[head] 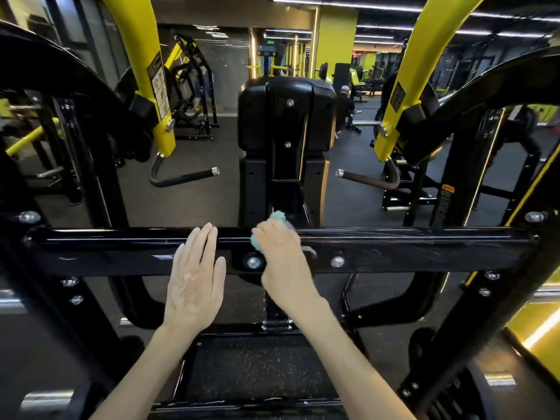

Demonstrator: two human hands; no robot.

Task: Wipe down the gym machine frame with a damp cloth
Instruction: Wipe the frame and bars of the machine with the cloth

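- The crossbar (424,247) under both hands: black painted metal, high gloss, streaky sheen out to the right of the right hand (283,262).
- The cloth (278,216) bunched under that hand: teal, fluffy, nubbly pile.
- The bolt (254,262) between it and the left hand (195,280): bright polished metal.
- The floor (257,368) below the wrists: matt, speckled, grainy.

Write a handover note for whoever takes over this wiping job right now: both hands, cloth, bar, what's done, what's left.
Left hand: open, flat on the crossbar, left of centre.
Right hand: grips the cloth, pressing it on the crossbar's middle.
Done: streaks show on the crossbar right of the cloth, so that part looks wiped.
Left: probably the crossbar's left half; no streaks show there.
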